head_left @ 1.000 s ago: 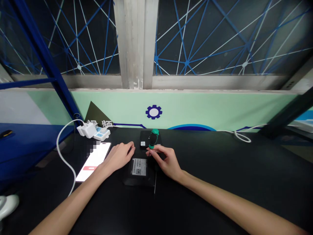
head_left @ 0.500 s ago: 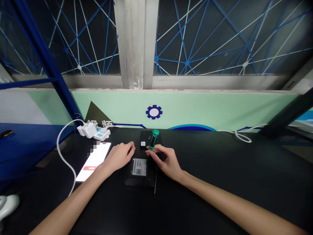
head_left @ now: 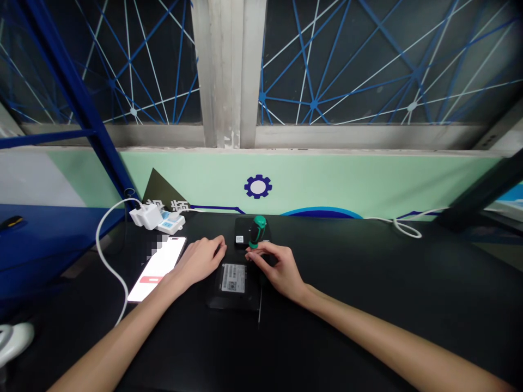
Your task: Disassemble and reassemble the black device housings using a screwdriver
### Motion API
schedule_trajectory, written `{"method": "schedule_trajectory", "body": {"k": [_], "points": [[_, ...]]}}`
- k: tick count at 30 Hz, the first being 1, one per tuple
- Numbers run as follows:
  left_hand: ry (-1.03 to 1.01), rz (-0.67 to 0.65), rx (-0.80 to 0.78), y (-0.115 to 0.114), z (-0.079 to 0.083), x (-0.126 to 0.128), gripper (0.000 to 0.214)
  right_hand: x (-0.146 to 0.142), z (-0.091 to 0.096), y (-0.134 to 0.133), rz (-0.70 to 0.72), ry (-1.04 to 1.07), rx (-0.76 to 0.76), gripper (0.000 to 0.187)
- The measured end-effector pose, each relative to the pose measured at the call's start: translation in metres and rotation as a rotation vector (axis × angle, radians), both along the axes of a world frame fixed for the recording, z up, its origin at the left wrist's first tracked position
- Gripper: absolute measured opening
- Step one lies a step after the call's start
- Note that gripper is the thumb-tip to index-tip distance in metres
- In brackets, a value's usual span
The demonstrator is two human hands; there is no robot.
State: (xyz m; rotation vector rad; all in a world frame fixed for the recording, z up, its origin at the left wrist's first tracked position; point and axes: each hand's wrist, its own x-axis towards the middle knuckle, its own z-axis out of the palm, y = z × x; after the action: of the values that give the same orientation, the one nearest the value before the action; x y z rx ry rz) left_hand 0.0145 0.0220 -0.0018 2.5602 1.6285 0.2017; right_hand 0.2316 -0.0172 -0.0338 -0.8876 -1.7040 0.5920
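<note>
A screwdriver point(head_left: 257, 231) with a green and black handle stands almost upright, and my right hand point(head_left: 280, 268) pinches it low on the handle. Its tip is hidden behind my fingers. Under and in front of that hand lies a black flat device point(head_left: 233, 301) with a white printed label. My left hand point(head_left: 203, 258) rests beside the device's far left corner, fingers curled; whether they grip the dark edge is hidden. Behind the screwdriver lies another black box point(head_left: 241, 225) with a small white code sticker. A thin metallic line point(head_left: 260, 307) runs along the device's right edge.
A lit phone point(head_left: 157, 269) lies beneath my left forearm. White plugs sit in a power strip point(head_left: 171, 222) at the back left, trailing a white cable point(head_left: 107, 262). Another white cable point(head_left: 408, 231) lies at the back right. A white rounded object point(head_left: 16, 343) stands at lower left.
The screwdriver's handle appears turned slightly about its axis, with its dark panels showing differently. Both hands hold nearly the same places.
</note>
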Motion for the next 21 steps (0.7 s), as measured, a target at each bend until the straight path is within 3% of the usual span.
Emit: {"method": "schedule_trajectory", "body": {"k": [21], "points": [[-0.014, -0.011, 0.003, 0.0003, 0.0006, -0.0007, 0.025, -0.0002, 0.0019, -0.0011, 0.028, 0.007, 0.009, 0.021]]}}
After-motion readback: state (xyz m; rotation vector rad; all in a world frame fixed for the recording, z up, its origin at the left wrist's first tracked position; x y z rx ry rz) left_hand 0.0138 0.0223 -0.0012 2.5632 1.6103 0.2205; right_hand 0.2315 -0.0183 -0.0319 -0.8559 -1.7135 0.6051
